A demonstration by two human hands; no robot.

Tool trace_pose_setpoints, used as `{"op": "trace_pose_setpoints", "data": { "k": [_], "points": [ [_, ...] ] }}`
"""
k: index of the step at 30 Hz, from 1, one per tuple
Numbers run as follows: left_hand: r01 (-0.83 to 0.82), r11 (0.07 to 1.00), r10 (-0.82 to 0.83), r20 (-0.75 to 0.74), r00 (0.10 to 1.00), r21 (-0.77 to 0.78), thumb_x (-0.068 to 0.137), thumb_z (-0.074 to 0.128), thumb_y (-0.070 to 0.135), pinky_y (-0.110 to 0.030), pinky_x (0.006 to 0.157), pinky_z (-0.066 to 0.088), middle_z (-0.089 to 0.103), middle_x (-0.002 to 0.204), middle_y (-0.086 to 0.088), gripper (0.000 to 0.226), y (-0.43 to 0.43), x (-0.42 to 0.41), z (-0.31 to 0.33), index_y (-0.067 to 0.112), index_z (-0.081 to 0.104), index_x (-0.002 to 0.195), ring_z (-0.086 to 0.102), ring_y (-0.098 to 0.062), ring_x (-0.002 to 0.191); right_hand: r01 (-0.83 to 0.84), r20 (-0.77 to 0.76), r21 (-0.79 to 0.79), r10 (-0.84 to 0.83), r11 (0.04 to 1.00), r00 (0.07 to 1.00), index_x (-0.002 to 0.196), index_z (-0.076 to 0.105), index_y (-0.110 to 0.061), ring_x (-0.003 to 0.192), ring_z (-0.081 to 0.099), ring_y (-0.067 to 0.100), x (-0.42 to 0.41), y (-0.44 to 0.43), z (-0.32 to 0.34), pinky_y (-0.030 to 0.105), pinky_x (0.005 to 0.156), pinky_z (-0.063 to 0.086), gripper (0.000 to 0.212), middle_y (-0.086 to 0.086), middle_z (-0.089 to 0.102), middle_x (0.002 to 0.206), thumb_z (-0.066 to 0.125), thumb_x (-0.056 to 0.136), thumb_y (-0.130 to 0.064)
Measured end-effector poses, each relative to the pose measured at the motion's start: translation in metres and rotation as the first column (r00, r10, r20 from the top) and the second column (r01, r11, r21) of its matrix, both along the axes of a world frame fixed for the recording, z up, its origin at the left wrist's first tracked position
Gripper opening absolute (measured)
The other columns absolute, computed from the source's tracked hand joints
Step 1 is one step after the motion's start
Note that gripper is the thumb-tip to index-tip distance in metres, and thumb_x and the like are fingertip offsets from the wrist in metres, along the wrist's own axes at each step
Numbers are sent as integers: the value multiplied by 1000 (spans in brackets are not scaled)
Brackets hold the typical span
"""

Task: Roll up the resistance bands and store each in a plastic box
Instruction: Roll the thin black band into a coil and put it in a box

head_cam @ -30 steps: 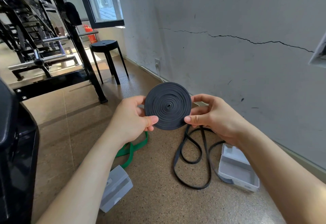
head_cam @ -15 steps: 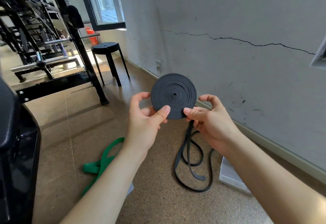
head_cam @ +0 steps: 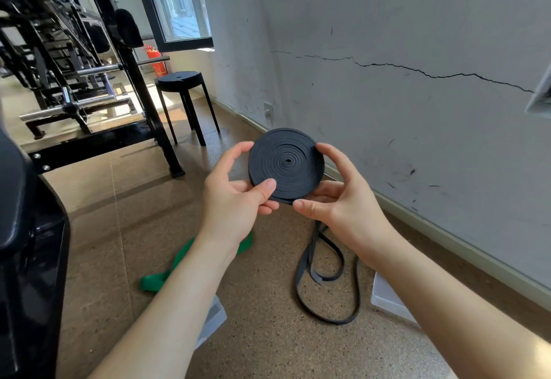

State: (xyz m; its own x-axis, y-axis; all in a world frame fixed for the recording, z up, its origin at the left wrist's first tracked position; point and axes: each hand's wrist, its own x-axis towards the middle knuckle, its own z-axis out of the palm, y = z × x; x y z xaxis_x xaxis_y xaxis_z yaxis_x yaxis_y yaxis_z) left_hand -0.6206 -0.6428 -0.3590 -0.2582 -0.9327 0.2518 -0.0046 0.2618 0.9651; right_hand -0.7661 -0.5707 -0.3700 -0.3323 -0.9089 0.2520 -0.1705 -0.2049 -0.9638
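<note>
Speckled brown floor [head_cam: 268,349], cracked grey wall [head_cam: 417,128]. My left hand [head_cam: 235,199], right hand [head_cam: 343,208] both grip coiled black band [head_cam: 286,164].

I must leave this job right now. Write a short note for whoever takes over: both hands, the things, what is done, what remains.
Left hand: pinches the black coil, thumb on its face.
Right hand: holds the coil's rim from the other side.
Done: black band partly rolled; its loose tail lies looped on the floor.
Green band: unrolled on the floor.
Left box and right box: on the floor, both partly hidden.
Remaining: finish the coil, box it; then roll and box the green band.
</note>
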Motion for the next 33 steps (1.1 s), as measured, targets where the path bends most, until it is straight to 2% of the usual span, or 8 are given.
{"op": "trace_pose_setpoints", "data": {
  "k": [5,10,15,18,22,26,30,33],
  "points": [
    [42,998,-42,-1,999,41,82,67,-5,-28,56,58,74,74,-7,61,-7,7,2,34,53,127,70,-26,59,-46,14,37,46,998,999,147,31,-33,83,74,18,-4,-3,-1,25,75,58,97,12,75,89,81,72,2],
    [102,990,-102,-4,995,96,84,68,2,-28,59,57,75,79,-6,61,-10,11,0,36,51,131,68,-21,61,-34,128,34,29,999,991,137,44,-30,73,73,19,-6,-1,0,20,66,53,81,10,74,75,81,71,1],
    [176,976,-174,-22,984,126,85,70,12,-26,62,56,74,95,0,74,3,-3,-7,47,36,140,71,-19,72,11,244,-22,-5,1000,970,125,49,-35,78,72,22,4,-4,-8,21,65,54,72,16,71,80,77,74,6],
    [163,982,-160,-45,986,91,84,69,2,-27,60,57,71,103,1,79,5,-5,-5,42,34,143,73,-24,75,-80,191,34,72,996,979,130,44,-33,71,70,17,-3,-2,-3,19,63,53,75,10,71,78,78,74,4],
    [133,986,-129,-41,991,99,80,68,-8,-28,56,57,69,102,-7,82,-7,8,3,39,40,142,71,-31,65,-252,140,139,233,958,962,139,43,-29,68,64,18,-24,3,8,25,64,54,82,12,72,79,77,73,7],
    [170,980,-172,10,985,106,79,67,-9,-28,56,57,69,102,-12,84,-8,10,3,39,40,142,71,-31,64,-201,133,148,182,968,974,133,48,-21,65,62,14,-28,2,8,20,59,50,70,13,74,82,76,74,4],
    [185,979,-188,25,982,89,79,67,-10,-28,56,57,69,103,-12,85,-10,12,4,40,40,141,71,-32,65,-191,152,143,169,971,974,130,49,-20,70,65,14,-28,0,8,19,60,50,67,13,74,83,77,74,3],
    [191,978,-194,35,980,77,78,67,-11,-29,56,58,69,102,-10,85,-11,12,3,40,41,141,71,-33,65,-178,147,153,156,972,977,129,50,-20,66,64,11,-29,0,7,17,57,48,66,12,74,82,78,73,3]
  ]
}}
